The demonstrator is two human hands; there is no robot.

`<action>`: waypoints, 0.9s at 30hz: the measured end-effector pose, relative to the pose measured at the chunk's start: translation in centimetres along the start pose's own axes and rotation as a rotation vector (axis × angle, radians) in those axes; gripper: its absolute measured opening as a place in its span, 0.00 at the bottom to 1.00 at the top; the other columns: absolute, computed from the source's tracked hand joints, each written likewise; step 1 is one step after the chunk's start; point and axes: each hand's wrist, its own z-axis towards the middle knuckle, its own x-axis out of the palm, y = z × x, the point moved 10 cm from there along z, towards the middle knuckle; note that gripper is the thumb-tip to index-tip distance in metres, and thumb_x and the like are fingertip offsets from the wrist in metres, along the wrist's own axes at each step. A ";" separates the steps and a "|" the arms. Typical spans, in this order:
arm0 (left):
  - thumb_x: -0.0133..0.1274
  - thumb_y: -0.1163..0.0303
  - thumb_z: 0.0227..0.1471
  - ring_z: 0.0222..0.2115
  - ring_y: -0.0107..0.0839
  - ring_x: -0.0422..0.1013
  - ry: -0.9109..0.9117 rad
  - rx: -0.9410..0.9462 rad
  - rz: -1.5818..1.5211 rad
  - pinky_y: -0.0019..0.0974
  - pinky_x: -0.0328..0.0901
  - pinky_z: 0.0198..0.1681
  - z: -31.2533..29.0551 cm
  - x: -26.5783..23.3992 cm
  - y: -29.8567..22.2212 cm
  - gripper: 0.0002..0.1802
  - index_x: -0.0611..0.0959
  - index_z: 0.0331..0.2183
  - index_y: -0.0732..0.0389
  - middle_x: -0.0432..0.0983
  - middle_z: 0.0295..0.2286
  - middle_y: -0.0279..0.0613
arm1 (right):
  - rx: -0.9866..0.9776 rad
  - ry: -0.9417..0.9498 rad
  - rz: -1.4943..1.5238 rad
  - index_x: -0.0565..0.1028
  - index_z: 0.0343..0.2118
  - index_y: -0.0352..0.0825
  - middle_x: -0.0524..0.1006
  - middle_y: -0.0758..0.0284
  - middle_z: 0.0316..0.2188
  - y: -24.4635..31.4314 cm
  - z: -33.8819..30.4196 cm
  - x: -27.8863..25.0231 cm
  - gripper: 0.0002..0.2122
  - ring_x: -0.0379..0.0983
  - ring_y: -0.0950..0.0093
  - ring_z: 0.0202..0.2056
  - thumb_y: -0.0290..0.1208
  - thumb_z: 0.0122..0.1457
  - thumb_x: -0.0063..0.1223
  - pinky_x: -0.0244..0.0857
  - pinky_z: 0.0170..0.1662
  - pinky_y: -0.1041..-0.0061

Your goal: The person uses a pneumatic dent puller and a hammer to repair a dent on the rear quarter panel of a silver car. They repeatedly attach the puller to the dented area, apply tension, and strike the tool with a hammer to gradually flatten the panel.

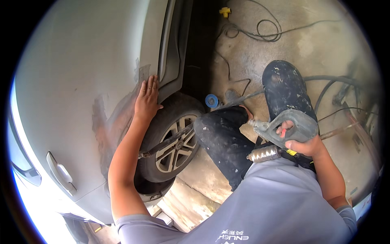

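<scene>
My left hand [148, 99] lies flat on the silver-grey car body panel [77, 87], fingers stretched out along the edge of the wheel arch. Around and below it runs a rough patch [106, 124] of bare, reddish-brown and dark grey surface. In my right hand [302, 142] is a grey loop-handled tool [304, 122], held over my lap. My fingers pass through its opening, close to a red part that looks like a trigger. A silvery ridged cylinder [264, 154] sits just below the tool; whether the two are joined I cannot tell.
The car wheel [178, 142] stands beside my knee, with a dark hose crossing it. A blue-rimmed roll [211, 101] lies near my foot. Black cable [268, 38] loops over the concrete floor near a yellow connector [224, 12]. A door handle [61, 173] protrudes at lower left.
</scene>
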 end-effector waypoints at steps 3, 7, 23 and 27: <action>0.63 0.33 0.39 0.72 0.40 0.43 0.049 0.018 -0.019 0.45 0.38 0.74 -1.7 0.0 -0.3 0.65 0.61 0.68 0.65 0.49 0.71 0.45 | 0.013 -0.026 0.024 0.76 0.43 0.31 0.80 0.65 0.38 0.3 0.4 0.2 0.19 0.78 0.71 0.43 0.23 0.46 0.63 0.72 0.49 0.67; 0.63 0.33 0.39 0.72 0.37 0.43 0.128 0.070 -0.019 0.43 0.38 0.75 -4.2 0.2 -1.0 0.66 0.60 0.69 0.65 0.49 0.71 0.43 | -0.024 -0.019 -0.027 0.76 0.41 0.31 0.78 0.66 0.37 0.5 0.1 0.0 0.17 0.78 0.71 0.42 0.23 0.45 0.63 0.72 0.47 0.67; 0.64 0.36 0.41 0.73 0.36 0.41 0.024 -0.062 -0.075 0.43 0.40 0.75 0.0 -3.3 3.8 0.66 0.57 0.69 0.65 0.46 0.71 0.43 | -0.047 0.008 0.100 0.71 0.51 0.31 0.75 0.64 0.38 -0.3 -0.3 0.1 0.25 0.72 0.68 0.44 0.20 0.46 0.59 0.67 0.55 0.56; 0.63 0.35 0.39 0.73 0.37 0.42 0.087 0.034 -0.013 0.43 0.38 0.75 -2.6 -1.7 2.0 0.67 0.58 0.69 0.66 0.47 0.71 0.43 | -0.148 0.037 0.137 0.73 0.54 0.34 0.75 0.63 0.39 -0.1 -0.1 0.3 0.27 0.74 0.66 0.44 0.18 0.47 0.61 0.71 0.51 0.57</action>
